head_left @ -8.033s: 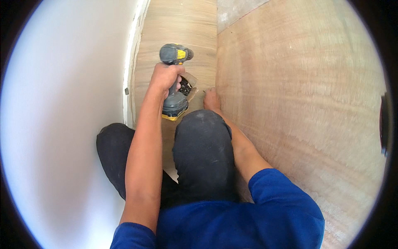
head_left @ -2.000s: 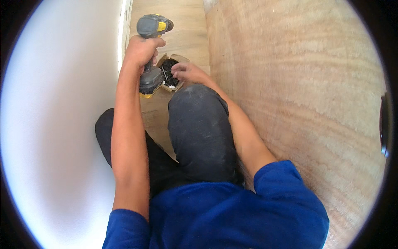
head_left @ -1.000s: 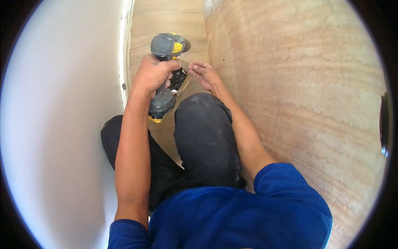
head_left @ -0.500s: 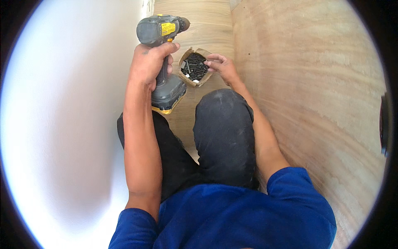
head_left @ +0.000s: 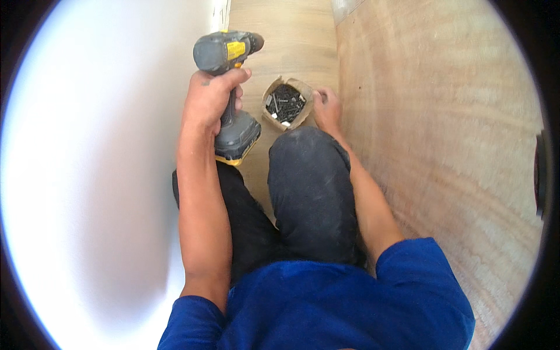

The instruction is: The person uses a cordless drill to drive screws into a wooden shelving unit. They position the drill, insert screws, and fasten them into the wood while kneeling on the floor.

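Note:
My left hand [head_left: 211, 96] is wrapped round the grip of a cordless drill [head_left: 224, 52], dark grey with yellow parts and a battery pack at its base. The drill's chuck points to the far right, and no bit can be made out in it. To its right a torn, open cardboard box [head_left: 303, 117] holds many dark screws [head_left: 287, 105] and a few whitish bits. My right hand [head_left: 328, 109] is right beside the box's right edge, its fingers curled together. What those fingers hold, if anything, is hidden.
A white wall [head_left: 105, 146] rises close on my left and a plywood panel [head_left: 431, 128] on my right. Between them runs a narrow wood-grain floor [head_left: 286, 35]. My bent knee [head_left: 309, 169] is just below the box.
My right hand has drawn back from over the screws to the box's right side, and its fingers have curled in. The drill stays in my left hand.

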Demonstrator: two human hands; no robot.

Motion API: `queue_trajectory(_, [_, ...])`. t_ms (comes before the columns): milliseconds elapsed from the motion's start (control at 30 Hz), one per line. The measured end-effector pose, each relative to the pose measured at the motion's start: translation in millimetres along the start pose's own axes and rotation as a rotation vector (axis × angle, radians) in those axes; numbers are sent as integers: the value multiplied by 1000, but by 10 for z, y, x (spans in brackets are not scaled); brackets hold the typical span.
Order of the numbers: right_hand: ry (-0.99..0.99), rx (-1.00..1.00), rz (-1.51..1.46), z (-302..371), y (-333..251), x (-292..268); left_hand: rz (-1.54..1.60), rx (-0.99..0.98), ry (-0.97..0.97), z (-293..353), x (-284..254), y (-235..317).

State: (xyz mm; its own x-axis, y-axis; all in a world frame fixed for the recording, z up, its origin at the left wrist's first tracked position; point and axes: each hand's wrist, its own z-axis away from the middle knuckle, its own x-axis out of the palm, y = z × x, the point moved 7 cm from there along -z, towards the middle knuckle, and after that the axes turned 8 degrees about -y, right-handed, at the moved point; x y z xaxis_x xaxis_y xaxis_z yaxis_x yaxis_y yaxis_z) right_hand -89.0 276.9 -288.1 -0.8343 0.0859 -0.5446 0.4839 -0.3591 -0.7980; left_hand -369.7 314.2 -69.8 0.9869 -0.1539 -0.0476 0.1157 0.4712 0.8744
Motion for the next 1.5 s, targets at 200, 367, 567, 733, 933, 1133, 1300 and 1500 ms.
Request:
queue_trajectory(200, [-551, 476, -105, 534, 220, 569, 27, 39, 8, 45, -53, 34])
queue_trajectory(367, [-431, 413, -585, 48, 405, 710, 5, 15, -2, 9, 10, -11])
queue_trajectory(567, [-147, 137, 71, -748, 17, 286, 43, 22, -12, 10, 0, 21])
queue_trajectory(733, [18, -219, 635, -846, -799, 218, 65, 17, 40, 12, -100, -53])
queue_trajectory(933, [-90, -493, 951, -950, -1001, 640, 5, -27, 99, 60, -116, -16])
queue_trajectory(1133, [-89, -552, 1005, -1052, -916, 785, 29, -51, 53, -2, -94, -106])
queue_trajectory(1300, [-238, -476, 755, -1147, -902, 660, 34, -32, 53, -21, -123, -137])
queue_trajectory(1500, [-587, -143, -303, -1275, -777, 472, 14, -2, 63, -6, -97, -76])
